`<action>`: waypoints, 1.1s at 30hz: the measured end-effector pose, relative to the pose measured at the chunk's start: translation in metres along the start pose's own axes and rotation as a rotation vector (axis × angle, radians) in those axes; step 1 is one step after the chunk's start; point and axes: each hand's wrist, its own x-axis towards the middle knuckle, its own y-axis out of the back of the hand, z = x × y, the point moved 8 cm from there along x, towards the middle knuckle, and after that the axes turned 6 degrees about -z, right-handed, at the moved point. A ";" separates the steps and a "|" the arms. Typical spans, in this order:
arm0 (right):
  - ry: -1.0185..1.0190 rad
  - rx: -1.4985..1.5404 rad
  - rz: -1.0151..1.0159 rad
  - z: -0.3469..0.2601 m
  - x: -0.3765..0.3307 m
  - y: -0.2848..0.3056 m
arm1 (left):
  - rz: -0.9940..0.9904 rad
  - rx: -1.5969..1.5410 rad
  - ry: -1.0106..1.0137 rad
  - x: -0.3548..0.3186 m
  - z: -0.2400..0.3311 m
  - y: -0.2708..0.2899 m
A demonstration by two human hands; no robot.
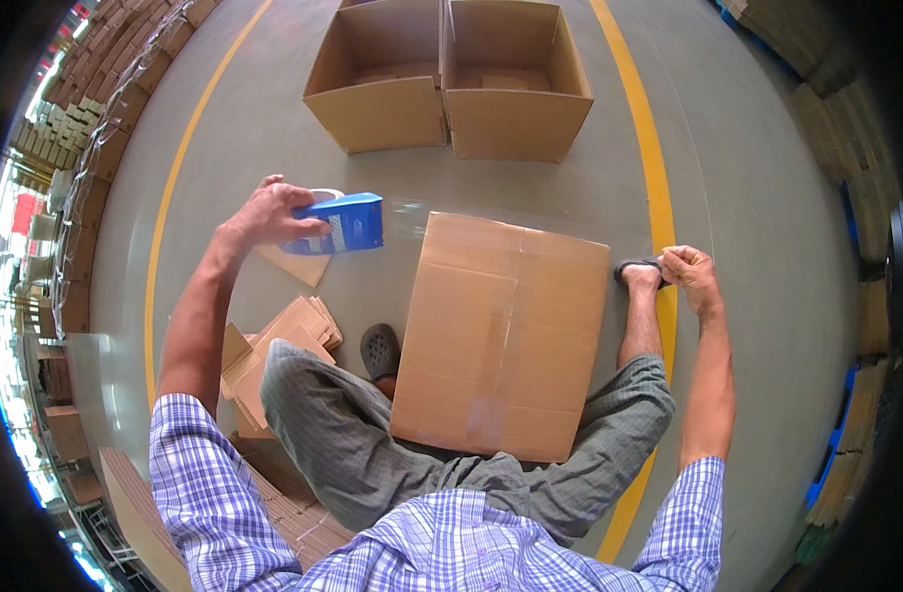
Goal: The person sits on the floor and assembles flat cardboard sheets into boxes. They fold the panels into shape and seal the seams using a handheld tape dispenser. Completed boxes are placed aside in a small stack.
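Tape spans the closed brown cardboard box (501, 335) between the person's legs — the left hand (274, 212) clamped on a blue tape dispenser (338, 224) just past the box's far left corner, the right hand (690, 273) pinched shut, apparently on the strip's free end, right of it. Keeping the strip taut looks wise. Beyond the box stand two open cardboard cartons (451, 84); flat cardboard pieces (279, 340) lie left of it.

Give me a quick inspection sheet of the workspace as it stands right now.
Surface: grey concrete floor with yellow lines.
Job's things: blue tape dispenser; closed cardboard box between the legs, clear tape stretched above it.
Clutter: flat cardboard pieces by the left leg.
Hands: left hand grips the dispenser; right hand closed, apparently pinching the tape end.
Cables: nothing seen.
Surroundings: two open empty boxes ahead; cardboard stacks along both sides.
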 end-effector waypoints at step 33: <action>-0.263 0.011 0.079 0.141 0.050 -0.076 | 0.132 0.468 -0.007 0.126 0.062 -0.127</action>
